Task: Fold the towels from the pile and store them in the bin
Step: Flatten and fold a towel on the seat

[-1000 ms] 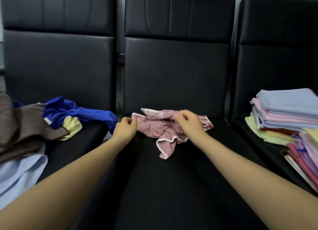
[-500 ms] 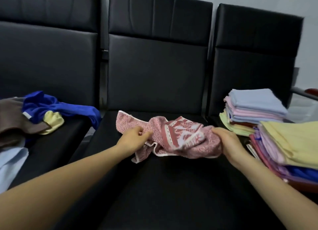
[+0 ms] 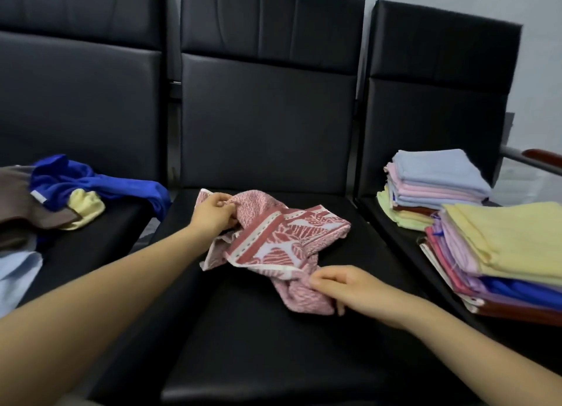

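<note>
- Right now the pink patterned towel (image 3: 273, 238) lies crumpled on the black seat of the middle chair (image 3: 273, 345), one white-edged border showing across its top and the rest bunched beneath.
- The left hand (image 3: 214, 212) pinches the towel's far left corner, fingers curled round the fabric near the back of the seat.
- The right hand (image 3: 343, 287) grips the near end of the towel, its fingers curled into the loose cloth at the front.
- Judged from this, the towel is being opened out and no fold is made yet; neither hand clearly holds a true corner on the near side, so pulling it taut could leave it twisted and the fold crooked.
- A hem caught under the bunch could drag the towel toward the seat's front edge, where it might slip off.
- To the right, two stacks of folded towels sit on the next seat: a far stack (image 3: 438, 180) topped in pale blue and a near stack (image 3: 501, 250) topped in yellow; a wide sweep of the right arm could knock the near one askew.
- To the left, the unfolded pile (image 3: 60, 199) of blue, yellow, brown and pale cloths waits on the other seat.
- No bin can be made out for certain.
</note>
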### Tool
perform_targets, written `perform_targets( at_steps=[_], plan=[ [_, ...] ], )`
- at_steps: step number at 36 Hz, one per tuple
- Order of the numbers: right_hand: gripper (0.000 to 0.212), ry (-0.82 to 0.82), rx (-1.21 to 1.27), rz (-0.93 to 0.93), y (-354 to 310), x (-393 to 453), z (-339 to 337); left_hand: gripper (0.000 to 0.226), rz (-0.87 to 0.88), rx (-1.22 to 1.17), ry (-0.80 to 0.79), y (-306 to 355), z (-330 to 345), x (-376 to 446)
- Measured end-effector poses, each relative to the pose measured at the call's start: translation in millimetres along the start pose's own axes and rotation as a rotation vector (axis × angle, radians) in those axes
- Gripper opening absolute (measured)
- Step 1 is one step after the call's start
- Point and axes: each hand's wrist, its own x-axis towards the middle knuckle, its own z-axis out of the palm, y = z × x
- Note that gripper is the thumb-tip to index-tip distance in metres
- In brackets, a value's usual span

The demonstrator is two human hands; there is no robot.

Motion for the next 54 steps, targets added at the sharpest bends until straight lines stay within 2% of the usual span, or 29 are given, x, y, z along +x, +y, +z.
perform_targets(
  at_steps=[2,4,6,9,11,13,17,19,20,23,27,29,30,35,37,39,42,46,50,54],
  plan=[
    [0.019,-0.033,0.082,-0.017,-5,6,7,0.020,-0.033,0.021,-0.032,-2,-1,-5],
    [0.021,0.028,0.133,-0.022,-5,12,5,0.031,0.017,0.156,-0.010,-3,-5,-13],
    [0.020,0.172,0.111,-0.012,-1,22,-1,0.039,0.143,0.345,0.050,-3,-10,-24],
    [0.010,0.537,-0.027,-0.015,18,47,-21,0.031,0.258,0.427,0.080,3,-12,-42],
    [0.027,0.737,-0.145,0.050,29,65,-35,0.043,0.162,0.521,0.005,6,-9,-51],
    [0.049,0.788,-0.189,0.147,33,77,-47,0.050,0.056,0.650,-0.127,4,-5,-56],
    [0.079,0.700,0.063,0.224,30,98,-61,0.036,0.028,0.800,-0.296,-3,2,-58],
    [0.076,0.654,0.187,0.236,28,107,-63,0.030,0.026,0.792,-0.335,-4,6,-57],
    [0.066,0.610,0.224,0.229,26,109,-65,0.028,0.038,0.792,-0.332,-5,6,-56],
    [0.033,0.525,0.256,0.157,25,115,-65,0.027,0.097,0.827,-0.258,-7,4,-44],
    [0.016,0.514,0.270,0.097,28,119,-56,0.030,0.166,0.760,-0.091,-9,-5,-19],
    [0.011,0.507,0.327,0.066,27,119,-53,0.018,0.162,0.715,0.004,-8,-12,-3],
    [0.010,0.507,0.378,0.056,26,120,-53,0.009,0.147,0.687,0.049,-8,-16,4],
    [0.012,0.526,0.671,0.001,17,132,-56,0.017,0.163,0.599,0.197,3,-39,22],
    [0.016,0.555,0.787,-0.021,9,133,-60,0.016,0.238,0.567,0.254,16,-46,21],
    [0.029,0.569,0.929,-0.035,-3,130,-66,0.016,0.332,0.497,0.295,31,-53,17],
    [0.040,0.528,1.100,-0.078,-21,119,-75,0.012,0.435,0.343,0.311,50,-64,3],
    [0.017,0.415,1.184,-0.236,-46,88,-80,0.015,0.439,-0.007,0.262,85,-72,-22],
    [0.027,0.389,1.196,-0.378,-66,48,-88,0.016,0.403,-0.323,0.073,112,-74,-53],
    [0.019,0.447,1.201,-0.325,-64,10,-87,0.015,0.443,-0.236,-0.173,104,-64,-94]
  ],
)
